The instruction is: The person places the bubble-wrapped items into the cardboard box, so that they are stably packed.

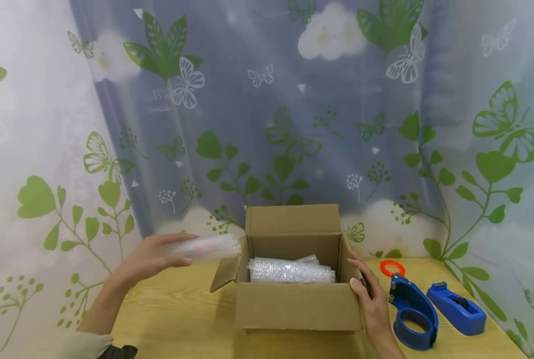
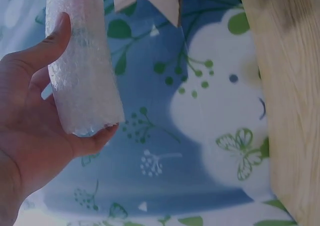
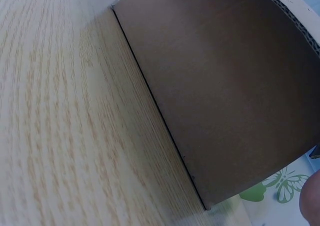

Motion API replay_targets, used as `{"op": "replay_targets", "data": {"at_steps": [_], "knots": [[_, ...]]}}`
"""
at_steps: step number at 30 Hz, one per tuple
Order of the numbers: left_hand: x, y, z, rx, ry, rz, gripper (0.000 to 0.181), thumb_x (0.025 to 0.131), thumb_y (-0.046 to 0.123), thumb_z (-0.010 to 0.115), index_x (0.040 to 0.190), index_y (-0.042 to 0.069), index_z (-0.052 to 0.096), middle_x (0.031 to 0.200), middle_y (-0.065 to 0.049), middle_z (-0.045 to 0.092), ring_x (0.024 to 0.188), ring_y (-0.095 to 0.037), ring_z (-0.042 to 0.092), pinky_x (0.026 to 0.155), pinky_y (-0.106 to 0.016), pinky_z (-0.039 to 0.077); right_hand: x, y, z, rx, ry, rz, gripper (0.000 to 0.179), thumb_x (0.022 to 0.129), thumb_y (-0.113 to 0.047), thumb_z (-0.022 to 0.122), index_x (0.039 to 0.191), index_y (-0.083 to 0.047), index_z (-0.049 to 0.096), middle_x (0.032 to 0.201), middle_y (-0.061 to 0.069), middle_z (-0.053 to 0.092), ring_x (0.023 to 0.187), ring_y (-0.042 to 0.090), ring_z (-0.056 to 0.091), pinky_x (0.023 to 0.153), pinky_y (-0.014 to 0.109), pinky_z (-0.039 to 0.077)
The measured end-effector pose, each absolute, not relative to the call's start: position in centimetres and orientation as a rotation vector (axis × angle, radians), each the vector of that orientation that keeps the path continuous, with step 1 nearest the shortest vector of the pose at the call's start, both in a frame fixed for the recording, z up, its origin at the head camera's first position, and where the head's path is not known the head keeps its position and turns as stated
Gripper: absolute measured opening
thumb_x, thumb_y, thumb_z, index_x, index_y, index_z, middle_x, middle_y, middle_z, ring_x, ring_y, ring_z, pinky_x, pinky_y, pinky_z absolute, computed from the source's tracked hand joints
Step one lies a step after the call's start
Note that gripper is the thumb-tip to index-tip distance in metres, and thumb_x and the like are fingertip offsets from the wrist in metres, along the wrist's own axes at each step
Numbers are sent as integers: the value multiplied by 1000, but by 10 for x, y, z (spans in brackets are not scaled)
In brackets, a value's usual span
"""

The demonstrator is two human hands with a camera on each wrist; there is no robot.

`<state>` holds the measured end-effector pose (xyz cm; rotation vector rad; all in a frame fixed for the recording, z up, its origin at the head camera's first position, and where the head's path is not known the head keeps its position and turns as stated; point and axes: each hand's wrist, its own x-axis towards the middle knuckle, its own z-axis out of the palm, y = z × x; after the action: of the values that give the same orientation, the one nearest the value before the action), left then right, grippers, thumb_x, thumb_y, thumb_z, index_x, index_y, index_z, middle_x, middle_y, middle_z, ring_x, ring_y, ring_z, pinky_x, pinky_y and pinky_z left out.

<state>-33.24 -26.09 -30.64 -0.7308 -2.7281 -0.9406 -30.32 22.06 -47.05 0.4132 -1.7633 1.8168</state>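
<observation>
My left hand [image 1: 152, 257] grips a bubble-wrapped roll [image 1: 208, 247] in the air, just left of the open cardboard box [image 1: 298, 306]. In the left wrist view the thumb lies along one side of the bubble-wrapped roll [image 2: 82, 71] and a finger curls under its end. What the wrap covers is blurred, with a faint pinkish patch. Bubble-wrapped packages [image 1: 289, 270] lie inside the box. My right hand [image 1: 375, 304] holds the box at its right side, thumb near the front corner and fingers along the flap. The right wrist view shows mostly the box's side [image 3: 215, 91].
Right of the box on the wooden table [image 1: 172, 319] stand a dark blue tape dispenser [image 1: 415, 319], a second blue dispenser [image 1: 457, 306] and an orange ring [image 1: 392, 268]. A patterned curtain [image 1: 267, 124] hangs close behind the box. The box's flaps stick outward.
</observation>
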Motion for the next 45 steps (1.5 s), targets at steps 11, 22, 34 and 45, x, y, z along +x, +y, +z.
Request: {"op": "replay_targets", "data": {"at_steps": [11,22,34,45], "knots": [[-350,-182,-308,-798,-2662,-1040,55,89,36,82,141,25,67,146,-8,62,136,-39,54,107,-62,46,-303,219,-472,415,-1782,1803,40,109,-1,47,148,0,52,164,10,40,149,7,35,112,14,32],[-372,-109,-318,-925,-2607,-1195,54,87,24,85,138,22,69,140,-2,67,137,-31,55,114,-56,42,-304,221,-471,365,-1828,1777,40,109,-5,48,149,-5,54,164,4,42,148,5,35,111,12,31],[-389,-69,-338,-955,-2640,-1206,52,88,26,85,137,23,70,144,-4,64,140,-31,53,114,-55,42,-305,223,-471,371,-1828,1770,40,109,-4,48,149,-4,54,164,3,42,149,4,35,111,12,31],[-401,-48,-358,-996,-2540,-1159,53,84,16,88,134,11,72,137,-9,68,134,-32,59,112,-51,46,-303,224,-471,362,-1824,1789,40,110,-6,48,149,-6,54,164,3,41,150,5,33,111,12,32]]}}
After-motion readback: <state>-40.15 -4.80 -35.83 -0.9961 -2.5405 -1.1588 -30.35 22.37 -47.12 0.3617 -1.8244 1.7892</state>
